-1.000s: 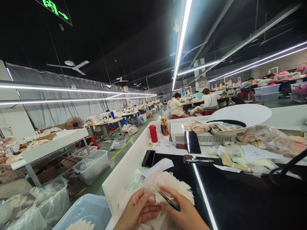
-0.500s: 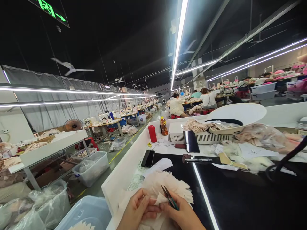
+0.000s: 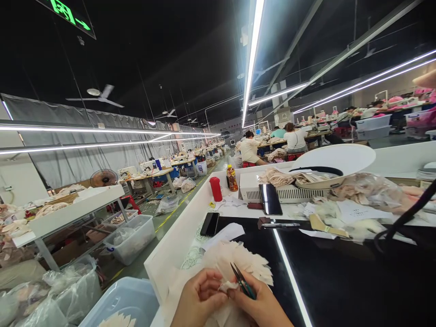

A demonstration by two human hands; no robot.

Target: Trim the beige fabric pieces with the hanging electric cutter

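My left hand pinches a small cream fabric piece at the bottom of the view. My right hand touches the same piece and grips small thread snips, blades pointing up and away. Both hands rest over a fanned pile of cream fabric pieces on the near left part of a glossy black table. The wrists are cut off by the frame's bottom edge.
A black phone, white paper, a red cup, a bottle, a white box and heaps of fabric lie farther back. A blue bin stands low at left, an aisle beyond. Other people sit at sewing tables far off.
The snips have swung from lying flat to pointing up. My left fingers have bunched the small piece tighter. The view has shifted slightly.
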